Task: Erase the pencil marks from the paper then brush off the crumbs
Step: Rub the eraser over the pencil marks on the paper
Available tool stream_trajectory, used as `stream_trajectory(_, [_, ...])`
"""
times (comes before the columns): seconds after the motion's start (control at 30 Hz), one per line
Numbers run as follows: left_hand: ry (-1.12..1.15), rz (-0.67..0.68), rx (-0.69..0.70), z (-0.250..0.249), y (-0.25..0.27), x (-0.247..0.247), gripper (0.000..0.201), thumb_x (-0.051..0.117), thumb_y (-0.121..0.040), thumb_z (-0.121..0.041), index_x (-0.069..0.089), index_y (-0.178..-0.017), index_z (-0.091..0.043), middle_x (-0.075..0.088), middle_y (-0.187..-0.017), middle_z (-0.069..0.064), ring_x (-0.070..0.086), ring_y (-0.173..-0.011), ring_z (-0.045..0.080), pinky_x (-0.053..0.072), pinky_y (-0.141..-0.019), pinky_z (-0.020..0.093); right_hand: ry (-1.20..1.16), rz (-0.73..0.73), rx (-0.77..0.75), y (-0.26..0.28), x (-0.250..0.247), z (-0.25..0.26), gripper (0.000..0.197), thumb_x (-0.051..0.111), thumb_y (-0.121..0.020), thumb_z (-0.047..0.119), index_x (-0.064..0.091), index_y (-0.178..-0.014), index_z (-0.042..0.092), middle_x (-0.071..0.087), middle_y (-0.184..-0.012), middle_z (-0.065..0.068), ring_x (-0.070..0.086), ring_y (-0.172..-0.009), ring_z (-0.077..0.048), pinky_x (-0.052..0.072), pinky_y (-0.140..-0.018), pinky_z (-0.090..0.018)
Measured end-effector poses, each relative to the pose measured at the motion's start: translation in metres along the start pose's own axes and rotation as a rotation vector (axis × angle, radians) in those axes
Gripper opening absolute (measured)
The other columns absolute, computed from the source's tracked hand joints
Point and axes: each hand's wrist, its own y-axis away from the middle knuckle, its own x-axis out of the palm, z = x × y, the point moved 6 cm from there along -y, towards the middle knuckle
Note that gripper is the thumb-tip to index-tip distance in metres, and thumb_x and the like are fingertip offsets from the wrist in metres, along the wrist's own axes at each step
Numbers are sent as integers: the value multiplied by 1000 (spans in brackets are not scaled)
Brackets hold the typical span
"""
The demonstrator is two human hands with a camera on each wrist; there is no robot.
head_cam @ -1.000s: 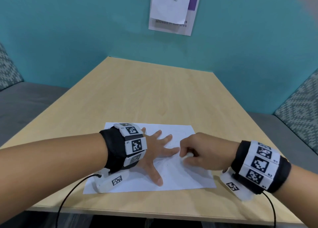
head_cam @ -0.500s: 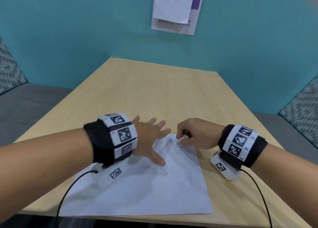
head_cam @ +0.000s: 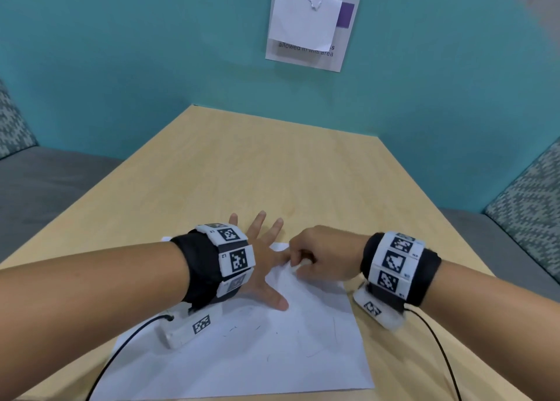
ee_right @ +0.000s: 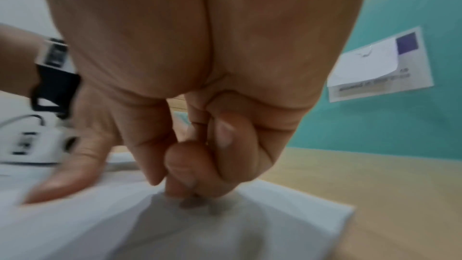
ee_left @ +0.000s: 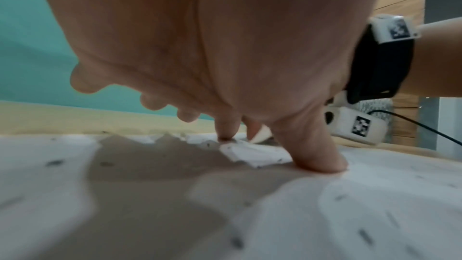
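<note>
A white sheet of paper [head_cam: 257, 355] lies near the front edge of the wooden table [head_cam: 272, 173], with faint pencil marks [head_cam: 335, 325] across its lower half. My left hand [head_cam: 272, 267] is spread flat on the sheet's far part, thumb and index finger pressing it down. Just to its right, my right hand [head_cam: 315, 258] is curled and pinches a small white eraser [head_cam: 295, 268] against the paper by the left index finger. The left wrist view shows the eraser [ee_left: 260, 135] tip on rumpled paper [ee_left: 375, 205] with dark crumbs [ee_left: 55, 162]. In the right wrist view the fingers [ee_right: 190, 165] hide the eraser.
A teal wall with a paper notice [head_cam: 312, 25] stands behind the table. Grey seats with patterned cushions flank it on the left [head_cam: 45, 188] and right [head_cam: 530, 203]. Camera cables trail from both wrists over the near edge.
The sheet has slid toward the near table edge and turned a little. Both hands now sit at its far end instead of its middle, and the right hand has closed in on the left index finger.
</note>
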Motion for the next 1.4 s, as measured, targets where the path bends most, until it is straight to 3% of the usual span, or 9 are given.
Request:
stream_trajectory(0.23, [20, 11, -22, 4, 0, 4, 101, 44, -69, -92, -12, -147, -60, -33, -160, 1, -37, -142, 37, -13, -105, 75, -28, 22, -24, -1, 7, 9, 11, 62, -88, 26, 63, -91, 16, 53, -71, 11, 47, -61, -5, 37, -57, -21])
stream_trajectory(0.4, [13, 8, -33, 2, 0, 4, 104, 42, -69, -93, -21, -145, -59, -32, -161, 2, -36, -143, 37, -11, -106, 75, -23, -54, 103, -4, -10, -19, 12, 62, -87, 23, 64, -91, 11, 53, -69, 10, 50, -65, -13, 37, -57, -22])
stream_trajectory(0.53, [31, 7, -28, 3, 3, 5, 99, 43, -70, -92, -14, -146, -61, -30, -162, 2, -33, -144, 38, -9, -107, 75, -25, 19, -20, -1, 7, 8, 8, 62, -87, 26, 63, -85, 19, 55, -70, 10, 49, -61, -8, 39, -57, -21])
stream_trajectory(0.67, [37, 19, -39, 2, 3, 6, 105, 44, -70, -91, -20, -147, -57, -29, -162, 2, -34, -143, 38, -10, -107, 75, 4, -53, 94, -5, -12, -17, 7, 62, -87, 25, 61, -84, 18, 52, -68, 12, 50, -64, -13, 35, -55, -22])
stream_trajectory(0.83, [55, 26, -21, 3, 4, 4, 100, 47, -71, -89, -9, -149, -59, -28, -162, 3, -33, -144, 37, -8, -107, 75, -10, 48, -59, 4, 12, 16, 9, 62, -87, 23, 63, -90, 15, 57, -73, 8, 50, -62, -9, 44, -62, -26])
stream_trajectory(0.97, [43, 35, -33, 3, 3, 6, 106, 44, -70, -92, -18, -148, -56, -30, -162, 1, -35, -144, 36, -10, -107, 75, 0, -53, 76, 0, -10, -16, 10, 64, -86, 23, 64, -92, 16, 52, -70, 14, 49, -64, -9, 38, -63, -24])
stream_trajectory(1.1, [50, 37, -24, 4, 2, 6, 104, 46, -70, -91, -14, -148, -58, -29, -162, 2, -35, -143, 37, -9, -107, 75, -25, 18, -38, 4, 8, 9, 6, 62, -86, 24, 62, -89, 18, 51, -69, 14, 47, -60, -3, 39, -59, -21])
stream_trajectory(1.3, [39, 32, -34, 4, 4, 6, 106, 44, -70, -92, -18, -148, -55, -30, -162, 1, -35, -143, 36, -10, -108, 74, 6, -38, 78, 6, -6, -17, 3, 59, -87, 21, 60, -86, 18, 50, -71, 14, 51, -68, -14, 38, -59, -23])
stream_trajectory(1.4, [57, 6, -1, 4, 1, 7, 105, 44, -68, -93, -24, -142, -62, -30, -162, 1, -35, -143, 37, -11, -106, 75, -41, 37, -65, 17, 14, 15, 21, 56, -87, 17, 54, -75, 35, 53, -66, 12, 50, -60, -9, 41, -58, -21])
